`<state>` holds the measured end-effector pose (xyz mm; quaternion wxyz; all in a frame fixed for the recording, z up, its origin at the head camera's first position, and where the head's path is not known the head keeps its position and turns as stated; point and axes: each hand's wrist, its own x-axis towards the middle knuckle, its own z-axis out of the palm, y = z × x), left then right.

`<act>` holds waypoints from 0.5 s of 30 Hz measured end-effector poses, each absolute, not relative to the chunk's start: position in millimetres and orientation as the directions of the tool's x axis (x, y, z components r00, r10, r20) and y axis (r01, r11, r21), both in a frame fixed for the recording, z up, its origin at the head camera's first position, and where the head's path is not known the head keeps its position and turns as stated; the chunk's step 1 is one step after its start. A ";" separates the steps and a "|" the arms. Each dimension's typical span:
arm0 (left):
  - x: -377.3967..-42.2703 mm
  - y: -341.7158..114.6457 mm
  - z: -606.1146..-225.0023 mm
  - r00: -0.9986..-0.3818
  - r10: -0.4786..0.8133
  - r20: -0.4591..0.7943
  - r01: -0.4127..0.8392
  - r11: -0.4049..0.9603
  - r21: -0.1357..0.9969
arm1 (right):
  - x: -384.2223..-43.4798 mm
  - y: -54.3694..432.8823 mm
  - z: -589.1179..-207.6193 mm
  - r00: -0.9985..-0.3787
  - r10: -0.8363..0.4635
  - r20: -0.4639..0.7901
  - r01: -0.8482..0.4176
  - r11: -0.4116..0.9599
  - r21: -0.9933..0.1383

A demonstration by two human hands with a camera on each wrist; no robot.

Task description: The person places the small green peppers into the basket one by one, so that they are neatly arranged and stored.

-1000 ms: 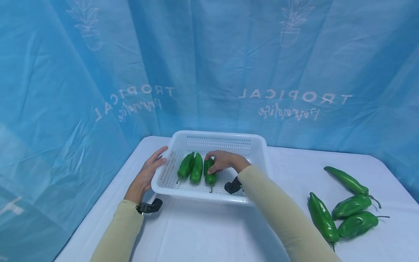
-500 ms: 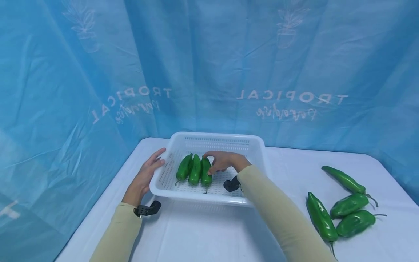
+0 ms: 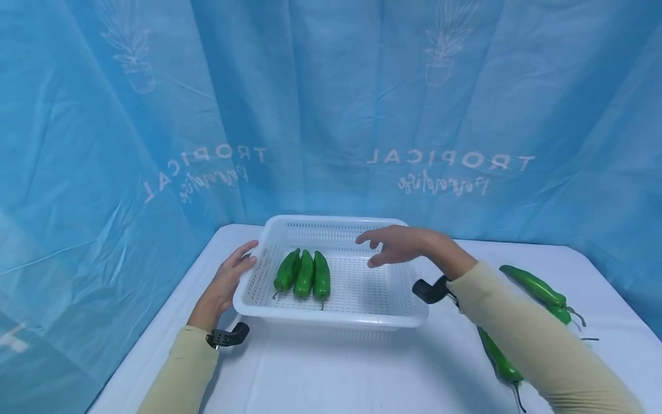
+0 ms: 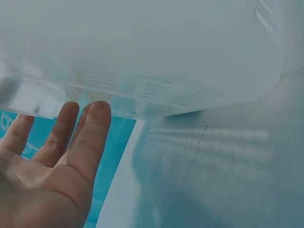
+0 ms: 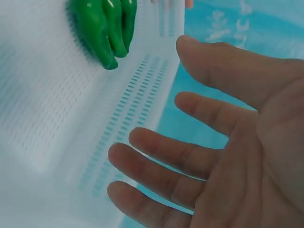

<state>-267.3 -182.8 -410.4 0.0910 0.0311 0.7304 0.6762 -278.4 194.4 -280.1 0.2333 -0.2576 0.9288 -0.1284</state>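
Three green peppers [image 3: 303, 275] lie side by side at the left of a white perforated plastic basket [image 3: 331, 318], stems toward the near rim. My left hand [image 3: 228, 280] rests against the basket's left side, its fingers extended; the left wrist view shows the fingertips [image 4: 99, 111] at the slotted wall. Over the basket's right part hangs my right hand [image 3: 398, 244], holding nothing, fingers spread. In the right wrist view its palm and loose fingers [image 5: 156, 166] appear above the basket wall, apart from the peppers [image 5: 102, 28].
More green peppers lie on the white table at the right, one [image 3: 535, 286] behind the right sleeve and another [image 3: 499, 356] partly covered by it. A blue printed curtain [image 3: 331, 115] rises behind the table and along its left side.
My right hand has let go of the third pepper, now beside the other two, and has lifted off toward the right. The left hand stays at the basket's side.
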 end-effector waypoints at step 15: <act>-267.5 -179.5 -409.5 -0.982 0.150 -0.112 -0.096 0.108 0.989 | -179.4 309.5 -286.9 -0.874 -0.479 -0.087 -0.443 0.857 -0.265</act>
